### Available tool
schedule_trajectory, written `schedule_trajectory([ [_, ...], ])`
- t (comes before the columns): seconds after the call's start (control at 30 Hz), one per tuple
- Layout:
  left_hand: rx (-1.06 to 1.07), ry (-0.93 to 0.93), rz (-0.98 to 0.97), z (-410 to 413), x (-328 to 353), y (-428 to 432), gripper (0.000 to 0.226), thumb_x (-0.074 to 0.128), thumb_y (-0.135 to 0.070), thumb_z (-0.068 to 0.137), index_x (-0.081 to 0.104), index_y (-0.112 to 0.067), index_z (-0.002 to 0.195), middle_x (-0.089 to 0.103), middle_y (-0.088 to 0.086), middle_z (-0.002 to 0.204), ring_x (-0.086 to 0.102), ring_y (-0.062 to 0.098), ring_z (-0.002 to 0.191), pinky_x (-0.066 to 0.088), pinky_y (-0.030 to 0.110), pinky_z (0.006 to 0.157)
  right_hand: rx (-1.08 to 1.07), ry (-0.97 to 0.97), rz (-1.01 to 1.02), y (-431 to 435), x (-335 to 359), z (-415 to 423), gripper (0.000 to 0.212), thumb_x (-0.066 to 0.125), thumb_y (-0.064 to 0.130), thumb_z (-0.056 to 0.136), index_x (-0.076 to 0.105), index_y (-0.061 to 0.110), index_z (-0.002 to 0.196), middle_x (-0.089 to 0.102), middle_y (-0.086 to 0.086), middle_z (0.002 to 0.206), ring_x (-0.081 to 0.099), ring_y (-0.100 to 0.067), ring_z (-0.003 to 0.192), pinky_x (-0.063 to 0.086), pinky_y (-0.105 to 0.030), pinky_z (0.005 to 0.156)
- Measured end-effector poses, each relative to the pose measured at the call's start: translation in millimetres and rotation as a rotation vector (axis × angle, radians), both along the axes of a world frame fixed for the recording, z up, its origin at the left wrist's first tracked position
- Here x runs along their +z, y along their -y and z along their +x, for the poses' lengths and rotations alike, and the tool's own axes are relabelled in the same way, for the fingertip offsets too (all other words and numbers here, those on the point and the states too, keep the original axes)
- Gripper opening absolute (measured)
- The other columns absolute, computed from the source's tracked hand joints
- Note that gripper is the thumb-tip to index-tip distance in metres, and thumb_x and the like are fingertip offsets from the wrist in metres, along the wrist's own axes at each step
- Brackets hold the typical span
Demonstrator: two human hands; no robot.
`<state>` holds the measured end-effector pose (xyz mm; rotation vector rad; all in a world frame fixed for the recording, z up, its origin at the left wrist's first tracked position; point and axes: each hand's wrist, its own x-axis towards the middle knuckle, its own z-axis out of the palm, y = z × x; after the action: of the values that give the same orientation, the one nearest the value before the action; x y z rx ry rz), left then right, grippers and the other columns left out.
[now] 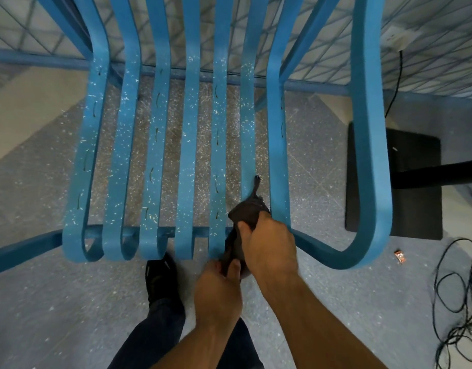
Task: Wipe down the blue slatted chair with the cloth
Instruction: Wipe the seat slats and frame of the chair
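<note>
The right hand (pixel 266 241) grips the dark cloth (pixel 248 211) over the front edge of the blue slatted chair (pixel 186 155), the left hand (pixel 218 286) pinches its lower end, and since white specks (pixel 123 134) cover most slats, nearly all wiping seems left.

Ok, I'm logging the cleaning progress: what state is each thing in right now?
blue chair: upright, slats speckled with white dust
cloth: bunched, draped over one slat's front edge
right hand: grips the cloth's upper part
left hand: grips the cloth's lower end
cable: loosely coiled on the floor
</note>
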<state>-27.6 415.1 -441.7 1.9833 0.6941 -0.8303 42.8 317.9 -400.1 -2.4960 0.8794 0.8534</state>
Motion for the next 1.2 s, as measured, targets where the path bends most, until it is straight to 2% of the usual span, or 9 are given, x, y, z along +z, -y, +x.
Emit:
schedule_trajectory([
  [0.13, -0.18, 0.061, 0.052, 9.5, 15.0, -13.7, 0.022, 0.052, -0.043, 0.095, 0.057, -0.023, 0.086, 0.065, -0.009, 0.075, 0.063, 0.006, 0.07, 0.054, 0.029, 0.067, -0.233, 0.008, 0.143, -6.9, -13.3, 3.6, 0.044, 0.047, 0.046, 0.099, 0.047, 0.011, 0.125, 0.051, -0.003, 0.097, 0.052, -0.019, 0.09, 0.047, -0.033, 0.078],
  [0.27, -0.345, 0.222, 0.103, 33.8, 36.8, -39.2, 0.022, 0.05, -0.042, 0.096, 0.061, -0.027, 0.083, 0.063, -0.011, 0.066, 0.061, -0.001, 0.058, 0.05, 0.019, 0.054, -0.406, 0.15, 0.24, -17.2, -33.9, -8.0, 0.052, 0.047, 0.044, 0.099, 0.034, 0.011, 0.137, 0.053, -0.011, 0.129, 0.054, -0.027, 0.115, 0.046, -0.037, 0.095],
  [0.43, -0.382, 0.476, 0.164, 93.7, 46.9, -55.8, 0.02, 0.052, -0.038, 0.095, 0.063, -0.024, 0.103, 0.06, -0.017, 0.075, 0.058, -0.002, 0.067, 0.045, 0.015, 0.059, -0.394, 0.352, 0.122, -27.7, -47.4, -11.8, 0.049, 0.044, 0.055, 0.095, 0.043, 0.014, 0.122, 0.063, -0.009, 0.11, 0.062, -0.027, 0.1, 0.054, -0.04, 0.084],
  [0.63, -0.376, 0.608, 0.222, 131.5, 27.8, -64.7, 0.03, 0.052, -0.036, 0.096, 0.064, -0.015, 0.114, 0.066, -0.004, 0.081, 0.06, 0.014, 0.069, 0.045, 0.025, 0.066, -0.37, 0.204, 0.078, -12.8, -52.3, 19.4, 0.057, 0.036, 0.063, 0.095, 0.046, 0.012, 0.116, 0.055, -0.004, 0.093, 0.058, -0.028, 0.089, 0.044, -0.036, 0.072],
  [0.73, -0.401, 0.666, 0.266, 137.5, 22.6, -73.5, 0.029, 0.055, -0.031, 0.096, 0.063, -0.012, 0.116, 0.066, 0.0, 0.097, 0.059, 0.016, 0.082, 0.045, 0.026, 0.073, -0.31, 0.287, 0.071, -18.7, -56.0, 7.6, 0.06, 0.035, 0.057, 0.097, 0.037, 0.012, 0.136, 0.058, -0.01, 0.119, 0.059, -0.031, 0.107, 0.049, -0.041, 0.083],
  [0.8, -0.443, 0.711, 0.302, 142.2, 21.2, -77.9, 0.028, 0.059, -0.027, 0.094, 0.063, -0.01, 0.116, 0.063, 0.005, 0.107, 0.057, 0.022, 0.096, 0.043, 0.027, 0.08, -0.248, 0.409, 0.116, -25.8, -59.2, -12.6, 0.071, 0.032, 0.057, 0.095, 0.022, 0.014, 0.15, 0.048, -0.011, 0.138, 0.053, -0.03, 0.12, 0.049, -0.044, 0.097],
  [0.93, -0.447, 0.682, 0.324, 159.9, 22.8, -80.7, 0.041, 0.063, -0.025, 0.092, 0.055, -0.007, 0.128, 0.055, 0.009, 0.125, 0.048, 0.024, 0.117, 0.037, 0.026, 0.091, -0.244, 0.397, 0.154, -29.9, -60.8, -28.9, 0.072, 0.039, 0.051, 0.096, 0.015, 0.015, 0.153, 0.045, -0.014, 0.14, 0.054, -0.031, 0.119, 0.049, -0.045, 0.098],
  [1.1, -0.425, 0.577, 0.356, 190.0, 20.0, -85.2, 0.059, 0.061, -0.03, 0.093, 0.037, -0.01, 0.143, 0.045, 0.012, 0.14, 0.043, 0.029, 0.126, 0.042, 0.04, 0.098, -0.342, 0.181, 0.096, -11.7, -54.8, 28.4, 0.052, 0.04, 0.056, 0.097, 0.043, 0.01, 0.123, 0.056, -0.005, 0.097, 0.059, -0.029, 0.091, 0.046, -0.037, 0.072],
  [1.2, -0.461, 0.48, 0.371, 200.8, 18.9, -83.6, 0.066, 0.061, -0.035, 0.094, 0.029, -0.009, 0.146, 0.051, 0.016, 0.135, 0.052, 0.035, 0.118, 0.046, 0.042, 0.09, -0.336, 0.22, 0.026, -13.1, -54.9, 38.1, 0.056, 0.034, 0.06, 0.097, 0.042, 0.012, 0.124, 0.062, -0.01, 0.108, 0.061, -0.034, 0.098, 0.049, -0.042, 0.076],
])
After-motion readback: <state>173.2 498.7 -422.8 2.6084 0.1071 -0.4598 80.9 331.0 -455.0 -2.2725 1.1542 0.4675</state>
